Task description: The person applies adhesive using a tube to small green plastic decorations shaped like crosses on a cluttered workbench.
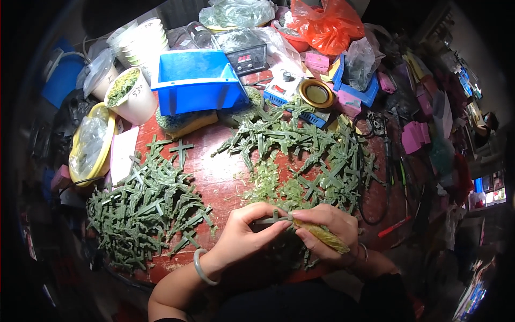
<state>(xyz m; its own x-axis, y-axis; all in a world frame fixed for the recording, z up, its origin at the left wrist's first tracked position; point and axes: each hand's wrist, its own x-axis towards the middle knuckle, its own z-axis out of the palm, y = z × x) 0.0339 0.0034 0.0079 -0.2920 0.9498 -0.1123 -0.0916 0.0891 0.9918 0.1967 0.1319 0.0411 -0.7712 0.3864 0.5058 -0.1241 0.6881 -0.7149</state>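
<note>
My left hand (238, 233) pinches a small dark green crucifix piece (275, 216) between thumb and fingertips. Close against it, my right hand (337, 228) is wrapped round a tool with a yellowish wrapped handle (328, 238); the tool's tip is too small to make out. On the left of the red table (214, 185) lies a heap of green crucifixes (147, 212). A second spread of crucifixes (289, 134) curves across the far side and down the right. Light green scraps (268, 180) lie between that spread and my hands.
A blue bin (201, 91) stands at the back, beside a white cup with green bits (129, 102) and stacked white cups (144, 40). Behind are a black box with a red display (241, 51) and a red plastic bag (327, 24). A yellow-rimmed basin (78, 172) sits left; a dark cable (362, 206) loops right.
</note>
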